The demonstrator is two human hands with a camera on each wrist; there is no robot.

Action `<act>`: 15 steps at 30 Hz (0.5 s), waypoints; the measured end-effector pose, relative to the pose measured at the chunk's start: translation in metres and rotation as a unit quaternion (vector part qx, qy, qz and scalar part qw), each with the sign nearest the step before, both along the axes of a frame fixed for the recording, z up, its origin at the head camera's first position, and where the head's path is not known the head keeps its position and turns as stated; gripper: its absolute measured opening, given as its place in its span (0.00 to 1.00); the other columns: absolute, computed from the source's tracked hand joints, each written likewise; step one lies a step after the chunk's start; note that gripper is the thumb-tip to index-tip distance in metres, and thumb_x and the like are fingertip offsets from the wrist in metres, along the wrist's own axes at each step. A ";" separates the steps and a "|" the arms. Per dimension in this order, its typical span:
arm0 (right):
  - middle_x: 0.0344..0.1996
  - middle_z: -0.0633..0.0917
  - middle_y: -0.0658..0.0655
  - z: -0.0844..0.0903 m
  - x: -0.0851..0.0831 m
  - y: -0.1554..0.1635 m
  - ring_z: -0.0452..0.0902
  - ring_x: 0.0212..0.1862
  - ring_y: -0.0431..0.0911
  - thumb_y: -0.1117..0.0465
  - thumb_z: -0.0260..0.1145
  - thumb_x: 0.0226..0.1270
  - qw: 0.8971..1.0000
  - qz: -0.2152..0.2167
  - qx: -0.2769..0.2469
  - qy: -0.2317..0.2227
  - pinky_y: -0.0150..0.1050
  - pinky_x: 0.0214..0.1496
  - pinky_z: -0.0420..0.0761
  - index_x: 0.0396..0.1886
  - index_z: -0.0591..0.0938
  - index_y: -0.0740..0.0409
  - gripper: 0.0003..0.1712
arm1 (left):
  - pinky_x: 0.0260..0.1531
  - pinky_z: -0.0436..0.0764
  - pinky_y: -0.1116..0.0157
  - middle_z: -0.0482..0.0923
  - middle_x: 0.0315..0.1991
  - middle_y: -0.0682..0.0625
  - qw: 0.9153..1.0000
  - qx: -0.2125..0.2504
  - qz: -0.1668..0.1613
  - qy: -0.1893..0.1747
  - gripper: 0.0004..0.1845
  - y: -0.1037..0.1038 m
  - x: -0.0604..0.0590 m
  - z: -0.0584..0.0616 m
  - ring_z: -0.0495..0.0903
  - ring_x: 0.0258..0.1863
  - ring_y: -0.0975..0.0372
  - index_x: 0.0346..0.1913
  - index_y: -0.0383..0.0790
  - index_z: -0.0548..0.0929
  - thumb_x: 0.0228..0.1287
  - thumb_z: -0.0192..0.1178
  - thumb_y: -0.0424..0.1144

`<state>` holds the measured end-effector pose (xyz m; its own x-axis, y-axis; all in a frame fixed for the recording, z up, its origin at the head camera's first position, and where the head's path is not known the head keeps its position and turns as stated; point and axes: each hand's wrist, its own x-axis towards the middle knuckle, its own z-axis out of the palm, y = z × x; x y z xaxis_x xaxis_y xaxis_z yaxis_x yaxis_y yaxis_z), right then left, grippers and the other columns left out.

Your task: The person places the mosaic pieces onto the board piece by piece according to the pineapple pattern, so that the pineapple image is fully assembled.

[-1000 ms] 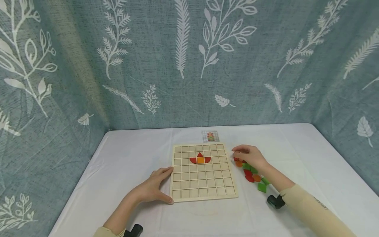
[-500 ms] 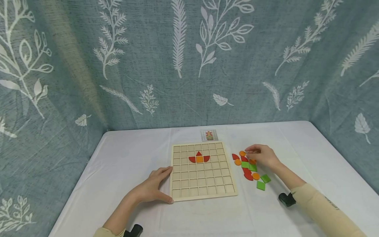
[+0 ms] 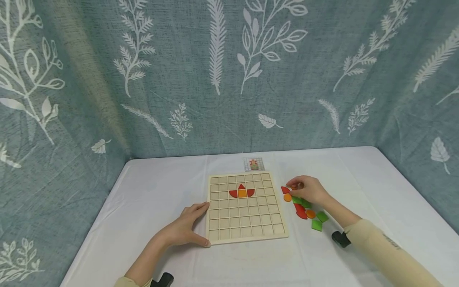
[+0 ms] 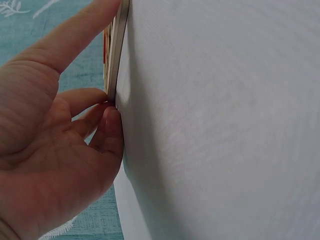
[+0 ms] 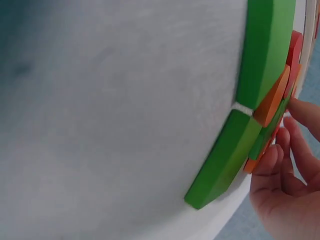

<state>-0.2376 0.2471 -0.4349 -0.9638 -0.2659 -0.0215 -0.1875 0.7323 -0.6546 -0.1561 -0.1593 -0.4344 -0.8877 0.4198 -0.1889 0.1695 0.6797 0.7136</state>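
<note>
A square wooden grid board (image 3: 247, 221) lies on the white table. Set in its upper cells are a red triangle (image 3: 241, 186), an orange square (image 3: 242, 193) and red rounded pieces (image 3: 251, 193) on either side. My left hand (image 3: 186, 227) spreads along the board's left edge, thumb at the near corner; the left wrist view shows fingertips against the board's side. Right of the board, my right hand (image 3: 310, 191) is over a cluster of loose pieces, thumb and forefinger apart around red and orange ones. Part of the cluster is hidden beneath it.
Nearer me in the cluster are red pieces (image 3: 300, 213), an orange round piece (image 3: 310, 214) and green pieces (image 3: 316, 225). A small picture card (image 3: 254, 164) lies behind the board. A patterned blue-green curtain (image 3: 229, 127) hangs around the table.
My right hand first moved right and away from the board, uncovering several pieces, then came back left over the red and orange ones. The left hand and the board's pieces stay put.
</note>
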 end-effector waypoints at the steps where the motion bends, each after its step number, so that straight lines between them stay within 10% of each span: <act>1: 0.35 0.81 0.53 0.000 0.000 -0.001 0.71 0.36 0.47 0.63 0.70 0.62 1.000 -0.001 0.001 -0.003 0.39 0.36 0.74 0.45 0.86 0.61 0.13 | 0.66 0.55 0.40 0.54 0.73 0.40 1.000 0.001 -0.001 0.000 0.62 0.000 0.000 0.000 0.50 0.71 0.44 0.75 0.36 0.58 0.37 0.81 0.49; 15: 0.28 0.76 0.52 -0.003 -0.005 -0.010 0.68 0.33 0.47 0.57 0.73 0.59 0.999 -0.028 -0.012 -0.037 0.38 0.33 0.69 0.40 0.86 0.59 0.13 | 0.66 0.55 0.40 0.55 0.73 0.40 1.000 0.001 -0.004 0.008 0.61 0.001 0.001 0.001 0.50 0.71 0.44 0.75 0.35 0.58 0.37 0.81 0.48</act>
<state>-0.2428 0.2370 -0.4380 -0.9730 -0.2133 -0.0879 -0.0970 0.7240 -0.6829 -0.1550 -0.1588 -0.4336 -0.8872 0.4274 -0.1736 0.1869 0.6771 0.7118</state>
